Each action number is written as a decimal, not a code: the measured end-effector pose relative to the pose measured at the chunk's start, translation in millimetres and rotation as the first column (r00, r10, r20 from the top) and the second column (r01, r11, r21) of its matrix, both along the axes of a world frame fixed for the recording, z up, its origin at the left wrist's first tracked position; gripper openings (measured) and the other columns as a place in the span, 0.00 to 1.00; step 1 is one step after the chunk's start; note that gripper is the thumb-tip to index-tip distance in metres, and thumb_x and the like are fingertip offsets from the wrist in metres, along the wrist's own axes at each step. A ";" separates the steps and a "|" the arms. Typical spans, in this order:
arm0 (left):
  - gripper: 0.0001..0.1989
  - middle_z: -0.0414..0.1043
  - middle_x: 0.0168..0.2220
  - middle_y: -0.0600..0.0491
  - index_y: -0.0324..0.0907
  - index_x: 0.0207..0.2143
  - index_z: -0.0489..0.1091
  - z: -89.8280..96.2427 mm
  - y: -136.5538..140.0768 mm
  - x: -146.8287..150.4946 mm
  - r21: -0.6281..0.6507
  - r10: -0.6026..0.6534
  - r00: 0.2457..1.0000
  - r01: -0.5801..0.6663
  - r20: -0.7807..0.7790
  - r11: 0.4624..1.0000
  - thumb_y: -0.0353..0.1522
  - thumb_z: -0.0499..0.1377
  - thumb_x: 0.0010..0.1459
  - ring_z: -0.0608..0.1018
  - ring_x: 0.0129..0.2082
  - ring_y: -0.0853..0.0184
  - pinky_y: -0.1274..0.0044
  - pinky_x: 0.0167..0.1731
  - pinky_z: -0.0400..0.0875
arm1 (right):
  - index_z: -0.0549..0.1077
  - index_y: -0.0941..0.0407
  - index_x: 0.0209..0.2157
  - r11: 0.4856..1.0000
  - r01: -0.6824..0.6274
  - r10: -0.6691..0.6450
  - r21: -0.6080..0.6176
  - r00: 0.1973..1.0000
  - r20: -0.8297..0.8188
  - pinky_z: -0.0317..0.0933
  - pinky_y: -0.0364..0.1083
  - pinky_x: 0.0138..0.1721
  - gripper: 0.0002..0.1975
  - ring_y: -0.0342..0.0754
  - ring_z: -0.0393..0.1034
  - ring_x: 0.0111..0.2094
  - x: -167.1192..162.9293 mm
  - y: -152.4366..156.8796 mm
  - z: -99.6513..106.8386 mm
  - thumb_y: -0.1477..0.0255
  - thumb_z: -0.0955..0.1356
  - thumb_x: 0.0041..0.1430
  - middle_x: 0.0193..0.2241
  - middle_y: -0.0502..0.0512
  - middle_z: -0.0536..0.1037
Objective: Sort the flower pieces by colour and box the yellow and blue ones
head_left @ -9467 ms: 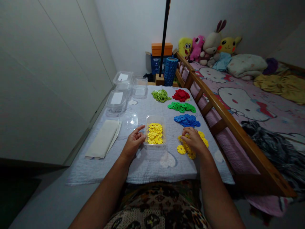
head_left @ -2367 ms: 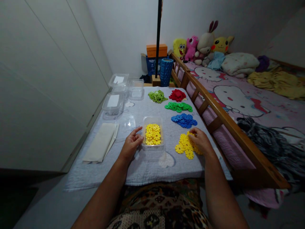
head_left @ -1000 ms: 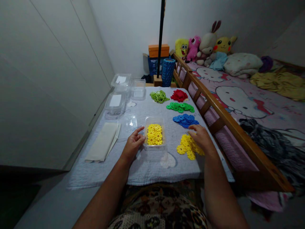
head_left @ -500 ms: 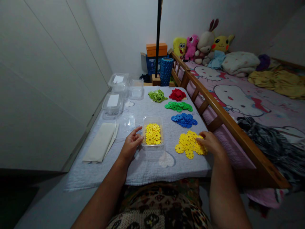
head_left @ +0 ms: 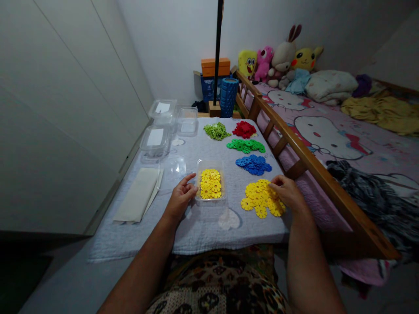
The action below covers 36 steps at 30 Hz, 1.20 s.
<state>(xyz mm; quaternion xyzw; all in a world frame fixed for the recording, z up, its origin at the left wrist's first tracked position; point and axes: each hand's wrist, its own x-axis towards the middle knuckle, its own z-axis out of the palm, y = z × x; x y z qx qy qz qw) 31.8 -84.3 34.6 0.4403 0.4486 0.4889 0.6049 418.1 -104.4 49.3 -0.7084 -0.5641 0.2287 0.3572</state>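
Observation:
A clear plastic box [head_left: 224, 179] holding yellow flower-shaped discs [head_left: 210, 185] stands in front of me. My left hand [head_left: 182, 195] is at its left wall, fingers apart, with the index finger stretched toward the rim. To the right lies a loose pile of yellow flower-shaped discs [head_left: 258, 198]. Over the right edge of this pile, my right hand [head_left: 287, 192] has its thumb and fingers pinched together on a yellow disc, mostly hidden by the fingers.
Blue [head_left: 253, 165], green [head_left: 245, 145], red [head_left: 244, 129] and light green [head_left: 216, 131] piles sit farther back. Clear boxes [head_left: 153, 140], a clear lid [head_left: 175, 168] and a folded cloth [head_left: 135, 196] are on the left. A wooden bed rail [head_left: 294, 150] borders the right side.
My right hand has lifted slightly and drawn back, its fingers closing at the yellow pile's edge. The left hand stays by the box.

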 end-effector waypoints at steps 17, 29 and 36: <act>0.36 0.60 0.23 0.62 0.39 0.61 0.64 -0.6 -0.7 0.2 -0.011 -0.004 1.000 0.004 0.027 1.000 0.38 0.67 0.52 0.61 0.21 0.76 0.82 0.22 0.53 | 0.78 0.55 0.32 0.827 -0.562 0.536 -0.007 0.785 0.311 0.57 0.49 0.43 0.03 0.49 0.67 0.40 -180.8 27.0 47.0 0.76 0.70 0.59 0.34 0.54 0.76; 0.36 0.58 0.22 0.63 0.38 0.61 0.64 0.4 -1.3 1.0 -0.025 0.006 1.000 -0.006 0.028 1.000 0.38 0.68 0.51 0.58 0.19 0.77 0.82 0.20 0.50 | 0.79 0.53 0.41 0.900 -0.419 0.355 0.123 0.865 0.354 0.58 0.54 0.51 0.09 0.54 0.64 0.49 -155.4 26.6 27.5 0.75 0.69 0.59 0.44 0.57 0.75; 0.36 0.59 0.22 0.63 0.38 0.60 0.64 3.6 -1.7 1.0 -0.020 0.007 1.000 -0.007 0.005 1.000 0.38 0.68 0.51 0.59 0.19 0.76 0.82 0.20 0.51 | 0.79 0.57 0.39 0.990 -0.075 0.035 0.116 0.948 0.318 0.59 0.53 0.53 0.11 0.56 0.69 0.47 -48.1 20.0 7.6 0.71 0.66 0.57 0.41 0.61 0.77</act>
